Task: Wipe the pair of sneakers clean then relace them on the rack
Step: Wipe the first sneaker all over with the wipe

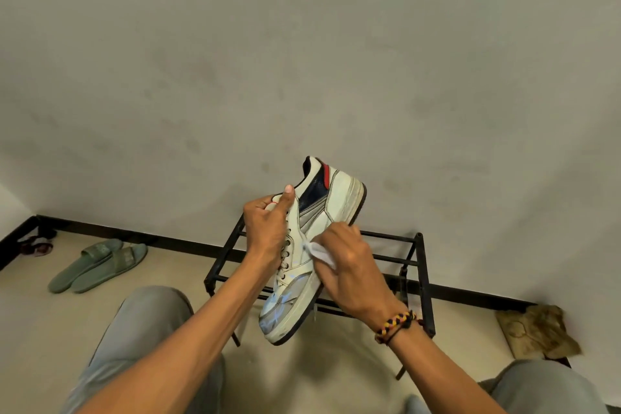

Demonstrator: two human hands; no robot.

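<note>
Sneaker: a white sneaker (pixel 312 255) with navy, grey and red panels is held in the air between the two hands, toe toward the person, heel tilted up and away, above the rack.
Laces: the eyelets beside the left palm look empty (no lace shows in them).
Left hand: the left hand (pixel 268 228) grips the shoe at the tongue and collar, thumb up along the opening, fingers curled out of sight inside or behind.
Right hand: the right hand (pixel 353 265) pinches a white wipe (pixel 317 250) and presses it to the side panel, just past the left hand's knuckles.
Rack: a black metal rack (pixel 416 265) stands beneath both hands, against the wall.
Second sneaker: not in view.
Step, as I judge it: wiping the side panel, with the sole edge and toe not yet done and relacing to follow.
Risk: the hold is only at the collar, so firm rubbing near the toe could twist the shoe out of the left hand and drop it onto the rack bars.
Risk: the small wipe may bunch or slip from the pinch, leaving bare fingers to smear the grime.
Around: green slides (pixel 97 265) lie on the floor well left of the left hand; a crumpled brown cloth (pixel 537 329) lies right of the right wrist.
</note>
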